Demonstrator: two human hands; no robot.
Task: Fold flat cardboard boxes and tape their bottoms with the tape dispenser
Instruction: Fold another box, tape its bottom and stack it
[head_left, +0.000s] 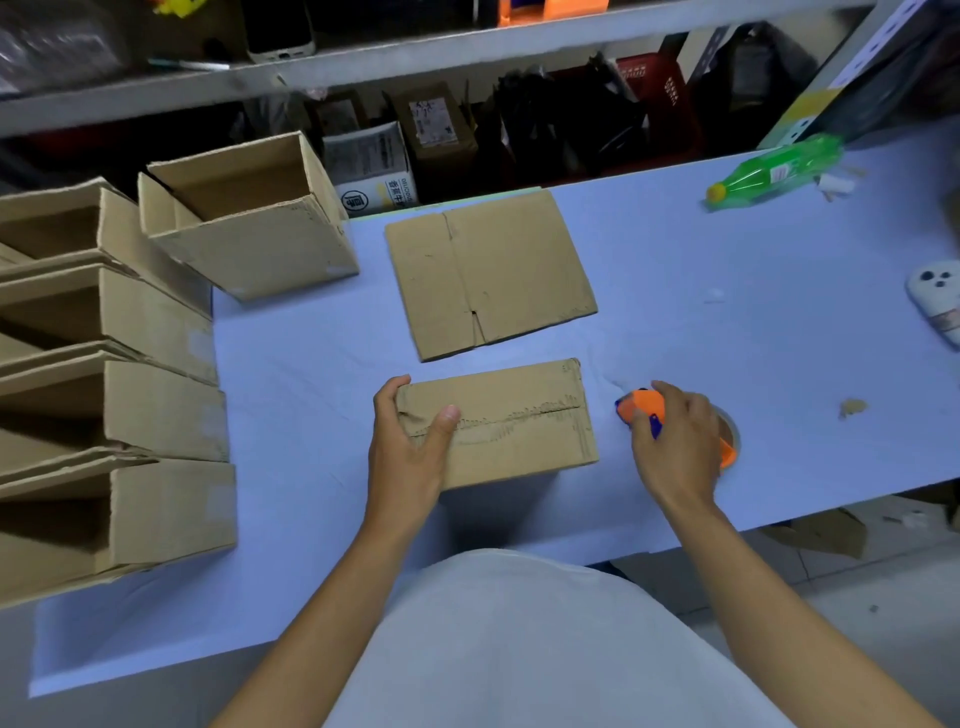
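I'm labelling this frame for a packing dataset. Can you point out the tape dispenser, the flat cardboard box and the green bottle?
tape dispenser (640, 405), head view, on its orange body left of the fingers.
flat cardboard box (491, 273), head view, on the middle of its top panel.
green bottle (774, 169), head view, on its body near the label.

One head-worn view, looking steeply down and forward, close over the tabletop (727, 322), shelf (415, 57) across the far edge.

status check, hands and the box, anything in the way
Left hand grips folded box, thumb on the flap seam. Right hand holds tape dispenser just right of box. Seam not visibly taped. Flat cardboard behind, nothing blocking.
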